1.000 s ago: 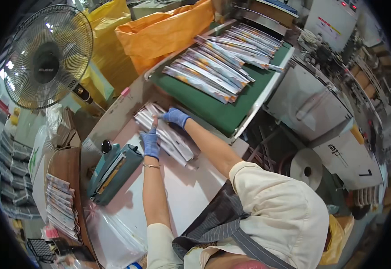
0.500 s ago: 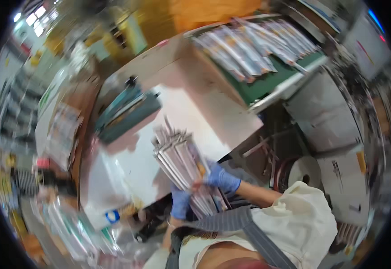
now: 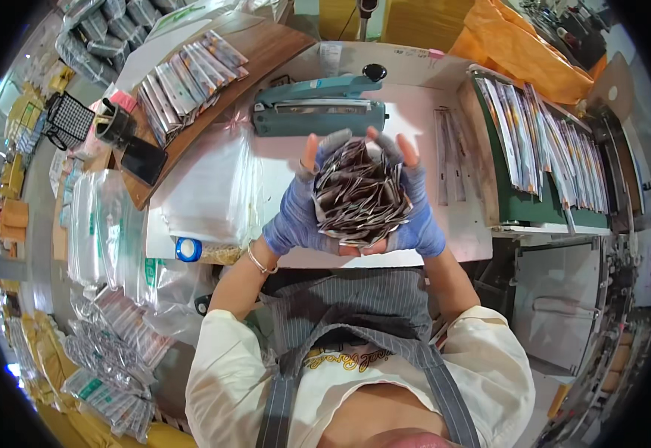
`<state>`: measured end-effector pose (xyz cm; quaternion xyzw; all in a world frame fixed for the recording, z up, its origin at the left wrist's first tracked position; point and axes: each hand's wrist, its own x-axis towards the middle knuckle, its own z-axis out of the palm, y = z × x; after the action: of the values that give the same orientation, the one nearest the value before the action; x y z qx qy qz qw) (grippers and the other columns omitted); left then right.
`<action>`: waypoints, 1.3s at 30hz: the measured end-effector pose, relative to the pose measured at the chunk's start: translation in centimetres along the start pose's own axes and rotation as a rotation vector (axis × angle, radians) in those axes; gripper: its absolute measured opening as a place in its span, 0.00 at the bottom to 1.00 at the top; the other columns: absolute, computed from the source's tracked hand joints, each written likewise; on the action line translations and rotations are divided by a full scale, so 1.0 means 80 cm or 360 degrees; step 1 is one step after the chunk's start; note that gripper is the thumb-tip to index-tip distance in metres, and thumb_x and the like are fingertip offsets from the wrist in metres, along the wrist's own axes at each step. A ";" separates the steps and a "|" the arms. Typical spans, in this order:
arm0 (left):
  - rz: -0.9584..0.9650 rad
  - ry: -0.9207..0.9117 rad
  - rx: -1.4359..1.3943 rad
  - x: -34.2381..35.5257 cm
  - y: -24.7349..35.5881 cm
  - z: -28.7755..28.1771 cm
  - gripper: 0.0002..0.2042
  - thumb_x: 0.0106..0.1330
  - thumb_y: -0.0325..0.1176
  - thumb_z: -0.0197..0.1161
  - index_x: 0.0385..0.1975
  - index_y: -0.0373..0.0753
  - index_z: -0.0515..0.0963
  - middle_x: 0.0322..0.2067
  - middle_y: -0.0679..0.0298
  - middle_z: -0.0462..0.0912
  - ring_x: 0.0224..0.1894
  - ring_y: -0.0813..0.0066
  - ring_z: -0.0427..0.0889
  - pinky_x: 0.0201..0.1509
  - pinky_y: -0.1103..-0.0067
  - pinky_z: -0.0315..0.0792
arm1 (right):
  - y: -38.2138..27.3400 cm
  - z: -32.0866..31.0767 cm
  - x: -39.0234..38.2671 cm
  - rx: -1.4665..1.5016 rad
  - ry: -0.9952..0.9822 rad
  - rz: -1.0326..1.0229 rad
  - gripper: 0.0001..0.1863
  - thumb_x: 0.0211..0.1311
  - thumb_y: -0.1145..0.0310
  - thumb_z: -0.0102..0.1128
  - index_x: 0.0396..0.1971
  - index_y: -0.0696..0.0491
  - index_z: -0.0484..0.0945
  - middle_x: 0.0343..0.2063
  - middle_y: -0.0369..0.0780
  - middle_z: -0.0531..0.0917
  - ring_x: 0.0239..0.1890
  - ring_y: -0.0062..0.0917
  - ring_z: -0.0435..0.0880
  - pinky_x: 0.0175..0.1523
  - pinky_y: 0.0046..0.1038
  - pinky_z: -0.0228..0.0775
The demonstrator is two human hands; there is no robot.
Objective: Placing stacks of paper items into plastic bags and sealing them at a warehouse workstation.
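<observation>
My left hand (image 3: 296, 215) and my right hand (image 3: 420, 213), both in blue gloves with some bare fingertips, press in from either side on a thick bundle of slim packets (image 3: 360, 196). The packets stand on end, so their dark, thin-edged ends face up in a dense cluster. Fingers and thumbs curve around the bundle, which is held above the white worktable (image 3: 288, 153) in front of my striped apron. Just beyond the bundle sits a teal hand-lever bag sealer (image 3: 318, 117) with a black knob.
A green-lined tray (image 3: 482, 179) at the right holds rows of slim packets; a few more strips (image 3: 452, 153) lie beside it. At the left, packets (image 3: 191, 82) rest on a brown board (image 3: 258, 52). Clear plastic bags (image 3: 210, 183) and a blue tape roll (image 3: 188, 249) are near left.
The view has turned, bringing the sealer straight ahead. My hands have risen over the table, and the bundle has tipped from showing its long sides to showing its ends.
</observation>
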<state>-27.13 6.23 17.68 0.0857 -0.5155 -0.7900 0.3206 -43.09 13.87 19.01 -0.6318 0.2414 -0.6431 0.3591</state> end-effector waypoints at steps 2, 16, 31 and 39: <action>-0.0078 0.0095 -0.0298 0.004 0.014 0.013 0.63 0.32 0.42 0.77 0.64 0.48 0.31 0.61 0.58 0.52 0.62 0.68 0.55 0.66 0.72 0.51 | -0.003 0.004 0.011 0.0006 0.0139 -0.0038 0.63 0.23 0.57 0.79 0.63 0.49 0.45 0.59 0.48 0.56 0.61 0.38 0.58 0.61 0.36 0.53; -0.0938 0.0138 0.0474 -0.127 -0.071 -0.037 0.29 0.54 0.56 0.57 0.44 0.35 0.72 0.37 0.58 0.78 0.38 0.73 0.76 0.46 0.80 0.70 | 0.118 0.024 -0.035 0.0742 -0.0484 0.1330 0.19 0.44 0.58 0.57 0.30 0.60 0.77 0.36 0.45 0.79 0.39 0.29 0.76 0.49 0.25 0.64; -0.0037 0.0587 0.2244 -0.127 -0.015 -0.133 0.06 0.57 0.31 0.54 0.29 0.35 0.72 0.24 0.51 0.75 0.31 0.53 0.76 0.35 0.67 0.69 | 0.167 0.093 -0.041 0.0707 -0.0388 0.1685 0.17 0.51 0.61 0.56 0.30 0.61 0.80 0.29 0.41 0.82 0.32 0.21 0.78 0.42 0.21 0.68; -0.0438 0.1619 0.1858 -0.196 0.033 -0.120 0.08 0.58 0.33 0.52 0.32 0.36 0.72 0.20 0.65 0.75 0.25 0.65 0.76 0.33 0.70 0.69 | 0.192 0.094 -0.041 0.0838 -0.0386 0.1563 0.12 0.48 0.68 0.57 0.26 0.62 0.80 0.27 0.44 0.82 0.32 0.24 0.79 0.44 0.23 0.69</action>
<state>-9.29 7.56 12.58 0.6544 -0.6219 -0.2879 0.3195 -33.45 7.86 5.86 -0.4040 0.2955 -0.3620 0.7864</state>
